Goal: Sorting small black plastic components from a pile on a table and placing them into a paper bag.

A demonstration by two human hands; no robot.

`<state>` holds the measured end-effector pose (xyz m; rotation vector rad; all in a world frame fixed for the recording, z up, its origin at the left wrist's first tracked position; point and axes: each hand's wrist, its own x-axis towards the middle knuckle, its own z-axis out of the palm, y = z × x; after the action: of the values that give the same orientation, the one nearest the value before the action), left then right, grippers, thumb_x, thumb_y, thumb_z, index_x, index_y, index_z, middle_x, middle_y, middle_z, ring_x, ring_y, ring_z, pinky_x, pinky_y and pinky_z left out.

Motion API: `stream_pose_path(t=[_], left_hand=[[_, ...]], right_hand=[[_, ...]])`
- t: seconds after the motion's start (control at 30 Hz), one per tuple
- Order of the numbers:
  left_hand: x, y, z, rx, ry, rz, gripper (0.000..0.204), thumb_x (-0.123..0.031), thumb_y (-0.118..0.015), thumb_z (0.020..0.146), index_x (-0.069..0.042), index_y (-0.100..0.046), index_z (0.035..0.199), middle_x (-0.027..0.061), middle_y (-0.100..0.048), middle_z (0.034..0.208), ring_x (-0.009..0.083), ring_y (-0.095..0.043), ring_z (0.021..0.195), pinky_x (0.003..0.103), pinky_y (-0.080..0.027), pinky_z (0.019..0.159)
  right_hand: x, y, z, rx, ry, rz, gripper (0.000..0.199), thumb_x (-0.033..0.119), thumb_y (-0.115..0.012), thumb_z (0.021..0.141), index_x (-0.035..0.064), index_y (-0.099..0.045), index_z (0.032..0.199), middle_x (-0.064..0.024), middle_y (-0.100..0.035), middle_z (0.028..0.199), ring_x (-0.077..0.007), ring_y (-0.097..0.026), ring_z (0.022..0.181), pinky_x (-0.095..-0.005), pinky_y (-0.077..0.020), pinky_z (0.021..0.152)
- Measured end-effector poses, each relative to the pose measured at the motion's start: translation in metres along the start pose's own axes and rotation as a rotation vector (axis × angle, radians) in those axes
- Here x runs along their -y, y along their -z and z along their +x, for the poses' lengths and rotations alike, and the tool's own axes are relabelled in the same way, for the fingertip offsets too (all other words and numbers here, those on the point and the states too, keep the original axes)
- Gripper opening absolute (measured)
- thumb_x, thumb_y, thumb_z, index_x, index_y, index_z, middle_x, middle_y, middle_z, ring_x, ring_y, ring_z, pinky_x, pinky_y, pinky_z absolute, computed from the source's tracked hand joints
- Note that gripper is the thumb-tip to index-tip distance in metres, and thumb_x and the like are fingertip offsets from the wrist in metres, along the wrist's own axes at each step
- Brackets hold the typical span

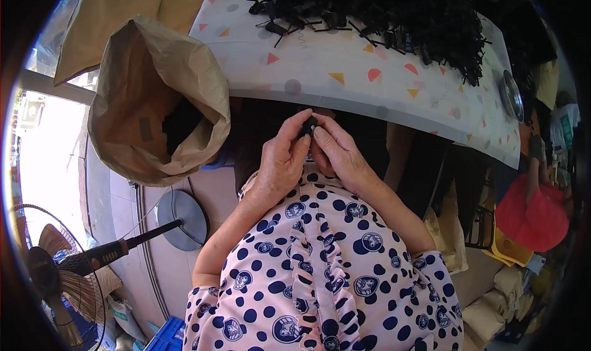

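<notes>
A small black plastic piece (309, 127) sits between my two hands, just off the near edge of the table and close to my body. My left hand (283, 151) pinches it with thumb and index finger. From the other side, my right hand (341, 151) closes on the same piece, thumb pressed near its top. The fingers cover most of it, so its exact kind cannot be made out. Beyond the hands, a big heap of small black plastic parts (369, 12) with thin prongs covers the far part of the table.
A white tablecloth with coloured shapes (246, 61) covers the table. An open brown paper sack (117, 98) stands at left, something black inside. A fan (55, 271) stands lower left, a metal dish (512, 95) at the table's right end. Someone in red (532, 215) is at far right.
</notes>
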<state>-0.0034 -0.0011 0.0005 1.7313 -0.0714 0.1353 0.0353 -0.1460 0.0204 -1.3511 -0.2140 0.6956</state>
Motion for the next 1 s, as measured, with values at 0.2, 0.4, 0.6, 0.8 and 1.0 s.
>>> stream_pose_path(t=[0.2, 0.4, 0.6, 0.8, 1.0], left_hand=[[-0.004, -0.004, 0.003, -0.037, -0.066, 0.076, 0.037, 0.002, -0.050, 0.091, -0.004, -0.050, 0.127, 0.0144, -0.065, 0.101, 0.0176, -0.064, 0.084, 0.026, -0.050, 0.075], [-0.012, -0.006, 0.000, -0.118, -0.080, 0.200, 0.036, 0.005, -0.052, 0.088, -0.003, -0.054, 0.123, 0.0147, -0.063, 0.104, 0.0239, -0.065, 0.087, 0.029, -0.051, 0.076], [-0.007, 0.009, 0.007, -0.102, -0.138, 0.266, 0.039, 0.008, -0.051, 0.085, -0.003, -0.055, 0.122, 0.0156, -0.063, 0.103, 0.0271, -0.064, 0.090, 0.031, -0.052, 0.077], [-0.008, 0.134, -0.003, -0.610, -0.064, 0.418, 0.036, 0.002, -0.050, 0.090, -0.005, -0.053, 0.125, 0.0125, -0.062, 0.111, 0.0181, -0.062, 0.096, 0.029, -0.052, 0.081], [0.010, 0.167, -0.006, -0.775, -0.174, 0.748, 0.041, -0.002, -0.057, 0.088, -0.005, -0.050, 0.128, 0.0124, -0.052, 0.122, 0.0188, -0.053, 0.112, 0.030, -0.047, 0.089]], right_hand=[[-0.004, 0.000, 0.001, -0.019, -0.003, 0.043, 0.032, 0.024, -0.038, 0.102, 0.0063, -0.044, 0.129, 0.0051, -0.043, 0.067, -0.0022, -0.035, 0.051, -0.0166, -0.0278, 0.044], [-0.006, -0.005, 0.005, -0.039, 0.029, 0.037, 0.028, 0.019, -0.039, 0.102, 0.0076, -0.045, 0.127, 0.0048, -0.043, 0.065, -0.0020, -0.036, 0.049, -0.0168, -0.0279, 0.042], [-0.001, 0.018, 0.024, 0.097, -0.070, 0.053, 0.029, 0.020, -0.046, 0.099, 0.0077, -0.048, 0.125, 0.0048, -0.047, 0.065, -0.0040, -0.042, 0.051, -0.0181, -0.0367, 0.046], [0.043, 0.130, 0.060, -0.598, 0.344, -1.114, 0.029, 0.019, -0.060, 0.087, 0.0077, -0.056, 0.114, -0.0091, -0.058, 0.064, -0.0219, -0.059, 0.063, -0.0329, -0.0474, 0.060], [0.043, 0.206, 0.093, -0.779, 0.272, -1.574, 0.021, 0.020, -0.056, 0.087, 0.0105, -0.059, 0.106, -0.0167, -0.065, 0.079, -0.0360, -0.064, 0.079, -0.0444, -0.0495, 0.065]])
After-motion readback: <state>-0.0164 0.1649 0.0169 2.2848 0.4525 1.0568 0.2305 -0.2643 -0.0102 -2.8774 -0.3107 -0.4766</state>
